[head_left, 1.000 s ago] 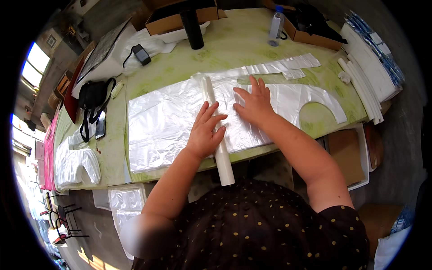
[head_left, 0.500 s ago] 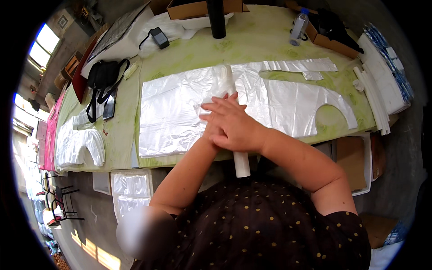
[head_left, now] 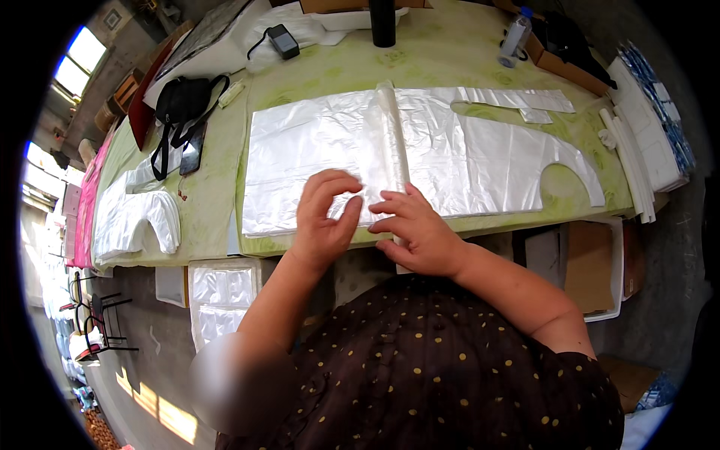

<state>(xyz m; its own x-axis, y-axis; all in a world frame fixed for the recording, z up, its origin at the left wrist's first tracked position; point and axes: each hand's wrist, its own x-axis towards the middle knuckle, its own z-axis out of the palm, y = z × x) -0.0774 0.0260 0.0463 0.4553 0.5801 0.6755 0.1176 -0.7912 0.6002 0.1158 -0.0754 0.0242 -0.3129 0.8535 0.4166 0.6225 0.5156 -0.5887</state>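
A white sheet of thin plastic film [head_left: 495, 157], shaped like an apron with a curved cut-out and a strap, lies flat on the table. Across it, from far to near, runs a pale roll [head_left: 395, 139] with clear film around it. My right hand [head_left: 421, 234] rests on the near part of this roll, fingers spread and not wrapped round it. To the left of the roll, my left hand [head_left: 326, 217] hovers over the sheet's near edge, its fingers curved and apart, with nothing visible in them. The roll's near end is partly hidden by my right hand.
A green patterned cloth [head_left: 330, 71] covers the table. Beyond the sheet stand a black cylinder [head_left: 382, 26] and a water bottle [head_left: 516, 39]. At left lie a black bag [head_left: 182, 101], a phone [head_left: 193, 152] and another white film piece [head_left: 139, 221]; white rolls [head_left: 628, 169] lie at right.
My hands, one over the other on the roll before, have come apart, the left moving left off it. The bunched film around the roll's far end now lies smoother. The view has shifted slightly.
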